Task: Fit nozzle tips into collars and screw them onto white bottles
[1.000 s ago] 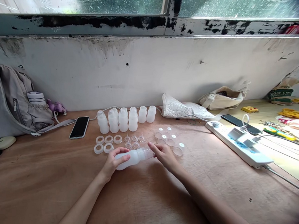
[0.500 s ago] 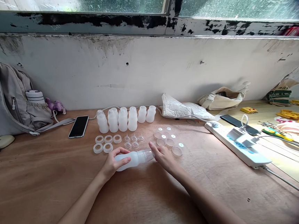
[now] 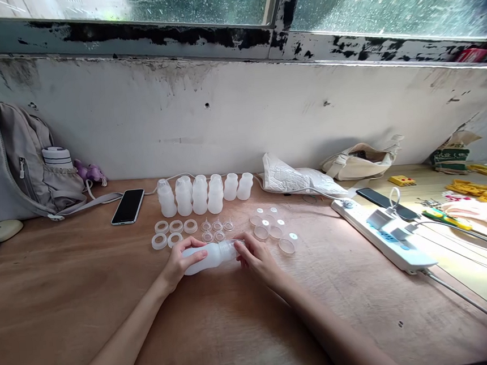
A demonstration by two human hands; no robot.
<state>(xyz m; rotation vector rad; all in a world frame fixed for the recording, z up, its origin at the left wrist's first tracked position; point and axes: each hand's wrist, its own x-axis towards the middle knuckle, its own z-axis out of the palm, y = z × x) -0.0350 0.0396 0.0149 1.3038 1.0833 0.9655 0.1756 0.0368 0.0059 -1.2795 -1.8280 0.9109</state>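
A frosted white bottle (image 3: 205,258), shaped like a baby bottle, lies sideways above the table. My left hand (image 3: 180,266) wraps around its base end. At the other end, the fingers of my right hand (image 3: 256,258) pinch the clear tapered top (image 3: 228,251), partly hiding it. Just behind the bottle lie several white rings (image 3: 159,241) and several small clear teats (image 3: 206,226) with thin upright tips. Shallow clear round caps (image 3: 286,247) sit on the table beyond my right hand. Farther back, several frosted bottles (image 3: 199,195) stand upright in a row.
A phone (image 3: 128,207) and a grey backpack (image 3: 7,163) are at the left. White padded packets (image 3: 285,176) and a cream pouch (image 3: 359,161) rest against the wall. A power strip (image 3: 385,238) with plugs and cables crosses the right side, near another phone (image 3: 388,204).
The bottle and both hands have shifted slightly left. My right fingers have moved from the tip onto the clear top, covering more of it.
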